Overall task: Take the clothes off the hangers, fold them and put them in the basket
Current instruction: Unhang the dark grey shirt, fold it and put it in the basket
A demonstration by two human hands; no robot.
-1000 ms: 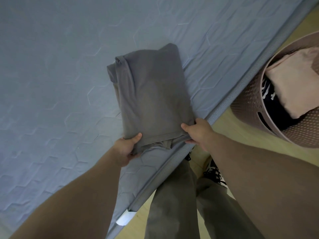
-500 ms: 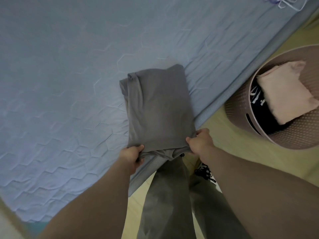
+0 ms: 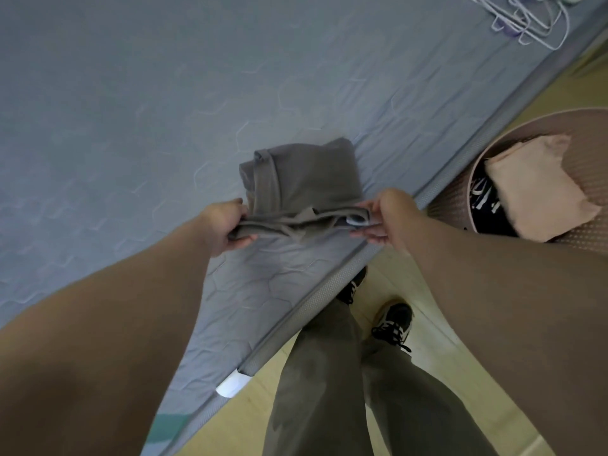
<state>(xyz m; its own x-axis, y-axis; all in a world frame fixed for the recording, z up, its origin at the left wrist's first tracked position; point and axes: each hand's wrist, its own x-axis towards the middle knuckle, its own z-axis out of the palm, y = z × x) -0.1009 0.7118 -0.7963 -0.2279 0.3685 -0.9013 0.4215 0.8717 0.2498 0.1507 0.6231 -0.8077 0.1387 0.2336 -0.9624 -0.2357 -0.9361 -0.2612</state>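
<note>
A folded grey garment [image 3: 306, 179] hangs lifted at its near edge above the blue-grey mattress [image 3: 131, 126]. My left hand [image 3: 227, 223] grips its near left corner and my right hand [image 3: 385, 215] pinches its near right corner, where a small white label shows. The far part of the garment still touches the mattress. At the right stands a round pink perforated basket [image 3: 450, 199] on the floor, holding a folded pale pink garment [image 3: 539, 189] on top of dark clothes.
Several white wire hangers [image 3: 529, 21] lie on the mattress at the top right. The mattress edge runs diagonally from lower left to upper right. My legs and shoes [image 3: 394, 324] stand on the yellowish floor between mattress and basket.
Both hands have raised the near edge of the grey garment off the mattress, so it appears shorter. The view has shifted, bringing the hangers and more of the floor into sight.
</note>
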